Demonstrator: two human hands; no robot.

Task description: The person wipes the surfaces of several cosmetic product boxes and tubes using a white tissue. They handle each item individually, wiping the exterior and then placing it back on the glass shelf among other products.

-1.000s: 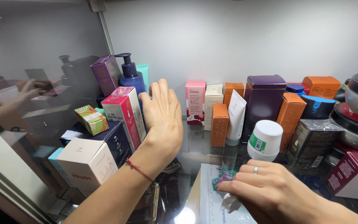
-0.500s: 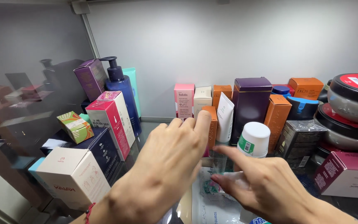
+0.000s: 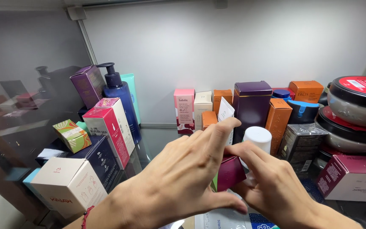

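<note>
Magenta small box (image 3: 230, 171) pinched between both hands, left hand (image 3: 183, 178) arched over, right hand (image 3: 272, 186) beneath

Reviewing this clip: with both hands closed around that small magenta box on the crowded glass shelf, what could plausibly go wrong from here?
The left hand and right hand pinch the small magenta box right beside the white-capped jar; a nudge could tip it. The tall purple box and orange boxes stand packed close behind, so one knock might topple several. The tilted green box already sits unevenly on the left stack and could slide off.
</note>
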